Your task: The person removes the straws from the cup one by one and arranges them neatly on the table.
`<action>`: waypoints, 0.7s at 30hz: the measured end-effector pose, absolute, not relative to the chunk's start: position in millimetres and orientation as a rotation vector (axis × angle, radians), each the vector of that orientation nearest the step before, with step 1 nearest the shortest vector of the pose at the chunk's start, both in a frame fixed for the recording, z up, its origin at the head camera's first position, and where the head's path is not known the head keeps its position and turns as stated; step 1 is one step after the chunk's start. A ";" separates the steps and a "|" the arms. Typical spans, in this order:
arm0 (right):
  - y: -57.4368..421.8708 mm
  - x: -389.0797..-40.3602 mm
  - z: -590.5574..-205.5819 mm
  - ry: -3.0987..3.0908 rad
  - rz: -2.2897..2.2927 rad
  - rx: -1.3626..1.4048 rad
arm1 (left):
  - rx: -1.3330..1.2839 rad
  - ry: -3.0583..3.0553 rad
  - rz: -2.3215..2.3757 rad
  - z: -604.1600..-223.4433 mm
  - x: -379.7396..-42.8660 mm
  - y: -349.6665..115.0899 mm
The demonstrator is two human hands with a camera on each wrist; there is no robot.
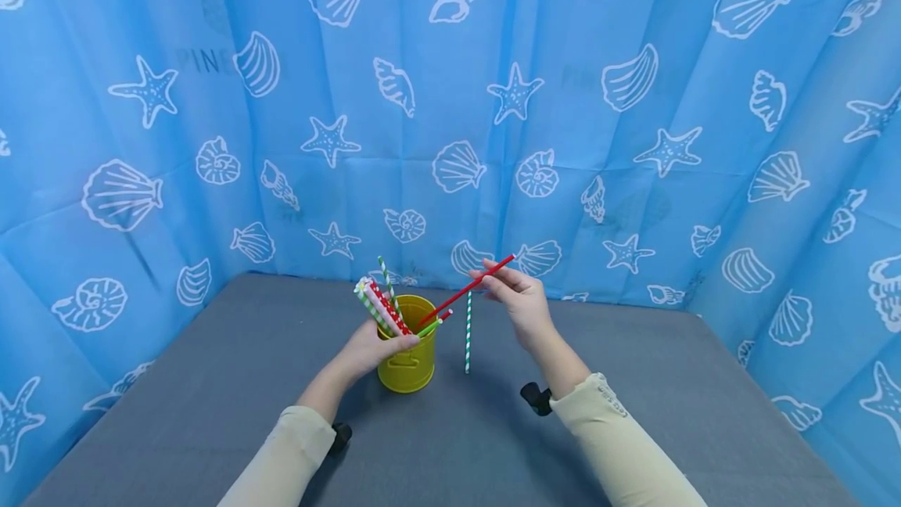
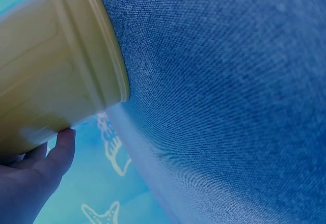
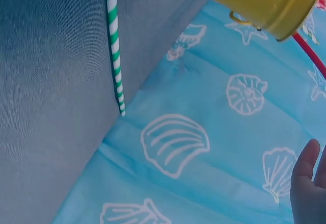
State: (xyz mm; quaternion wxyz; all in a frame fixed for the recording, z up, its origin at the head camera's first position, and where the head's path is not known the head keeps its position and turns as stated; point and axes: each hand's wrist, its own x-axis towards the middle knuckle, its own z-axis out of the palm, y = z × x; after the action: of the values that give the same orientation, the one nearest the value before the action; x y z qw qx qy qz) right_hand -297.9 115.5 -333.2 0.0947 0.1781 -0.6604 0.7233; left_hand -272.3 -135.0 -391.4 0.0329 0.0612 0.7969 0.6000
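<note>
My left hand point(image 1: 375, 347) grips a yellow bucket point(image 1: 407, 375) at its left side, the thumb lying near the rim. In the left wrist view, fingers point(image 2: 60, 155) touch the wall of the bucket point(image 2: 46, 61). Several paper straws point(image 1: 383, 305), green-striped, pink and red with white dots, lean leftward out of it; a bright green straw point(image 1: 429, 328) and a red tip point right. Between thumb and fingers, my right hand point(image 1: 524, 303) pinches a plain red straw point(image 1: 464, 289), slanted with its lower end inside the bucket's mouth.
On the grey table point(image 1: 598, 429), right of the bucket, lies a green-and-white striped straw point(image 1: 468, 339). A blue curtain point(image 1: 450, 100) with white shells and starfish stands behind and at both sides. Black devices point(image 1: 536, 398) sit at the wrists.
</note>
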 end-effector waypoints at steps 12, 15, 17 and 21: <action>130.9 -298.2 -316.9 -1.743 2.083 0.441 | 0.215 2.428 1.858 -388.9 -271.5 -134.9; 134.0 -299.8 -315.4 -1.739 2.054 0.424 | 0.216 2.421 1.862 -388.9 -271.4 -134.6; 135.9 -301.0 -315.1 -1.751 2.038 0.414 | 0.211 2.415 1.864 -389.1 -271.6 -134.4; 138.9 -302.7 -316.0 -1.764 2.038 0.389 | 0.204 2.414 1.865 -389.1 -271.9 -134.7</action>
State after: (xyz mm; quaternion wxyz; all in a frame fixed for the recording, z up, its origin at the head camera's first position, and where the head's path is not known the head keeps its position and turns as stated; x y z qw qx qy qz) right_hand -302.7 138.9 -316.0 0.2077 0.1399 -0.6335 0.7321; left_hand -271.9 -134.7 -389.1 0.0423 0.0666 0.7889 0.6094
